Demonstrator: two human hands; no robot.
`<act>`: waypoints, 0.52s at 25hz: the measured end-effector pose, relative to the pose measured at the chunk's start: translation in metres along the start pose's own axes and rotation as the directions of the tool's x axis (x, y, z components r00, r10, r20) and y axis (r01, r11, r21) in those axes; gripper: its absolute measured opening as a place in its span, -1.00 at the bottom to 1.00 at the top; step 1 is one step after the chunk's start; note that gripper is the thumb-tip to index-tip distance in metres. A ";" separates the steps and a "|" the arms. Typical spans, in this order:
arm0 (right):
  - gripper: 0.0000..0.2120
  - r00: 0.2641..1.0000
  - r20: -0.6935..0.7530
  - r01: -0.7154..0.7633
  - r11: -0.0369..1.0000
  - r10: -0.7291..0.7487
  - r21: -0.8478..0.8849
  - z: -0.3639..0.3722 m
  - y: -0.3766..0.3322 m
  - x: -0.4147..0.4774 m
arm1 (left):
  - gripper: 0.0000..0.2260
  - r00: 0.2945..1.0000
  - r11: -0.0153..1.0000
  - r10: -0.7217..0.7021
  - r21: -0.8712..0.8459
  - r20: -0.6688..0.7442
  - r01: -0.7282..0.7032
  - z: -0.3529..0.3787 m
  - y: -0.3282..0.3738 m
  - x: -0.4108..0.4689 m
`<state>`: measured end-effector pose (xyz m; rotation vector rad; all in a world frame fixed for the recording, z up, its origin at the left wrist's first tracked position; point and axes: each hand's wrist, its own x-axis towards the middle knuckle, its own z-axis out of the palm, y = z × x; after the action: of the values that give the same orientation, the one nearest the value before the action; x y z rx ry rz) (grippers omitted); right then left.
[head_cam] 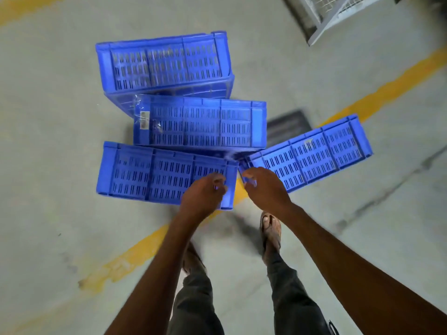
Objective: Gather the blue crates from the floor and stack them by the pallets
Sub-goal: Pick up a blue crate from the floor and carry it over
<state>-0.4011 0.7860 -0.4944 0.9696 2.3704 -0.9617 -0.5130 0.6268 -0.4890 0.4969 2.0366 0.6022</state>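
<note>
Blue and slotted, the left crate (pixel 154 174) is gripped at its right end by the left hand (pixel 204 192), fingers curled over the rim. The right hand (pixel 264 187) grips the tilted right crate (pixel 312 155) at its near corner. The middle crate (pixel 200 122) sits just behind both, and the far crate (pixel 164 61) beyond it. A yellow line (pixel 387 88) crosses the grey floor (pixel 48 117).

Grey concrete floor (pixel 60 131) crossed by worn yellow lines (pixel 391 88), with a metal mesh cage (pixel 324 10) top right.
</note>
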 end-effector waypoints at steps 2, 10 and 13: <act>-0.69 1.000 -0.002 0.009 0.999 -0.009 -0.052 0.004 0.013 0.019 | -0.87 1.000 1.000 -0.005 -0.014 -0.016 0.005 0.003 -0.007 0.030; -0.29 0.958 0.170 0.276 0.896 -0.229 -0.347 0.107 -0.027 0.128 | -0.24 0.966 0.891 0.005 0.439 -0.259 0.113 -0.023 -0.134 0.120; -0.26 0.973 0.154 0.225 0.851 -0.171 -0.475 0.138 -0.023 0.154 | -0.11 0.988 0.843 -0.026 0.528 -0.154 0.105 -0.023 -0.176 0.127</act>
<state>-0.5074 0.7434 -0.6676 0.4713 2.4729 -0.4140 -0.6140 0.5520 -0.6677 0.7213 2.3484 0.0059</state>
